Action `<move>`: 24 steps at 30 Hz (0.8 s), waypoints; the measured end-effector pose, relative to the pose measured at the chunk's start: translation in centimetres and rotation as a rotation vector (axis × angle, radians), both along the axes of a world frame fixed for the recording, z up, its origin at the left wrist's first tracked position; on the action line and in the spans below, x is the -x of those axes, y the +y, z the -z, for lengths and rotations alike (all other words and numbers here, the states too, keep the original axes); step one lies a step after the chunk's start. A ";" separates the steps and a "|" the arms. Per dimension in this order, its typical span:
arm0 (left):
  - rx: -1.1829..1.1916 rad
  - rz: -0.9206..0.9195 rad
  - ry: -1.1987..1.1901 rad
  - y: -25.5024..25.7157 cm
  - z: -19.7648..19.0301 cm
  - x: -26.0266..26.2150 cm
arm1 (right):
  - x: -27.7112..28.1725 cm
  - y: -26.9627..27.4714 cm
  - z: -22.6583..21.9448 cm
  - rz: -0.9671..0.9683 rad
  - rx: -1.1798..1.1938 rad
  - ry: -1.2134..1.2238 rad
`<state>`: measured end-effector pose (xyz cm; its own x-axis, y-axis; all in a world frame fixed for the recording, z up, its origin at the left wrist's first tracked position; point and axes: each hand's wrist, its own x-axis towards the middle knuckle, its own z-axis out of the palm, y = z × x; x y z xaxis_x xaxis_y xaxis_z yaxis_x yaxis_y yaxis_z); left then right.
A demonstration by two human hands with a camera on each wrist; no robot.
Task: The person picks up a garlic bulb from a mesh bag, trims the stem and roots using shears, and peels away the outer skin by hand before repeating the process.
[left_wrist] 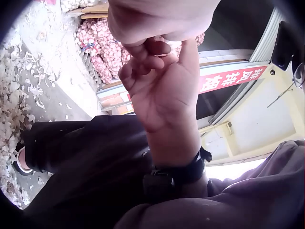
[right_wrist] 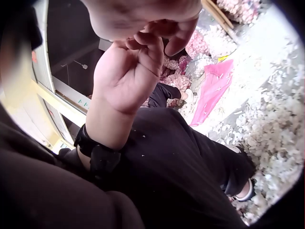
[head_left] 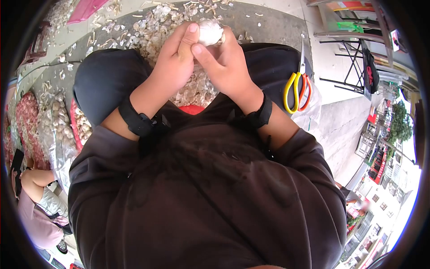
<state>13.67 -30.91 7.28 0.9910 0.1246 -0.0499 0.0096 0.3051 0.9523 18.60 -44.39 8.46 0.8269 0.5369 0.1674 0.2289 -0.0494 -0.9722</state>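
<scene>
Between both hands, in front of the body in the head view, is a white garlic bulb (head_left: 209, 32). My left hand (head_left: 176, 58) grips it from the left, thumb against its side. My right hand (head_left: 230, 67) holds it from the right with curled fingers, its thumb reaching across below the bulb. The two thumbs come close together. In the left wrist view the left hand (left_wrist: 162, 19) fills the top, and the right hand (left_wrist: 164, 90) meets it. The right wrist view shows the right hand (right_wrist: 143, 16) over the left hand (right_wrist: 126, 78); the bulb is hidden there.
Scissors (head_left: 303, 62) with yellow and red handles lie by the right thigh. Garlic skins (head_left: 197, 87) heap between the legs and spread over the ground. Bagged garlic bulbs (head_left: 58, 119) stand at the left, near another seated person (head_left: 38, 181). A pink sheet (right_wrist: 214, 88) lies ahead.
</scene>
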 end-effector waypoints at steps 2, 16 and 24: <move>0.055 0.028 0.007 0.2 0.1 0.2 | -0.2 0.0 0.7 0.027 0.073 -0.068; 0.279 0.141 0.323 0.4 -2.0 0.5 | 0.0 -0.5 -0.2 -0.004 0.242 -0.447; 0.092 0.059 0.327 1.1 -0.7 0.0 | -0.2 -0.2 -0.5 0.067 0.237 -0.714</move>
<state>13.67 -29.82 7.99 0.9262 0.0475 -0.3741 0.3297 0.3796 0.8644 18.83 -44.62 8.99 0.5931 0.5775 0.5611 0.7884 -0.2749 -0.5504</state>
